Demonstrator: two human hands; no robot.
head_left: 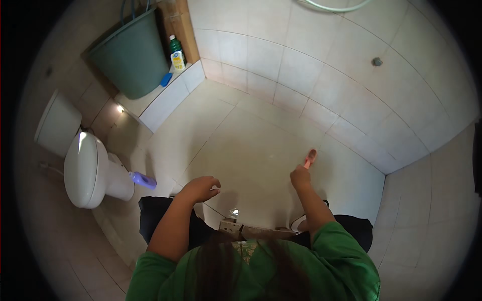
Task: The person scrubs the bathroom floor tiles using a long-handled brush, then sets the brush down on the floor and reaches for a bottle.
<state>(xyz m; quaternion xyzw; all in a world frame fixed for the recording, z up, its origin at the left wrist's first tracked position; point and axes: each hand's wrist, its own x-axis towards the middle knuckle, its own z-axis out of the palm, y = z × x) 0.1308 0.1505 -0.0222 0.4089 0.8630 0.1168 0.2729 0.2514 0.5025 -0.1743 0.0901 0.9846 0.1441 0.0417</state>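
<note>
My right hand (300,177) is closed around the handle of a pinkish-orange scrub brush (311,156). The brush head points away from me, low over the tiled floor (251,145); whether the bristles touch the tiles I cannot tell. Over my left knee, my left hand (201,189) hangs with its fingers loosely bent and the thumb apart from them. I see nothing held in it. A small clear, shiny object (234,213) is on the floor between my feet, partly hidden below.
A white toilet (85,170) stands at left, with a purple bottle (144,180) lying beside it. On the raised ledge (168,103) are a large grey-green bucket (131,55), a green-and-yellow bottle (176,54) and a blue item (166,79). Tiled walls (311,70) enclose the floor.
</note>
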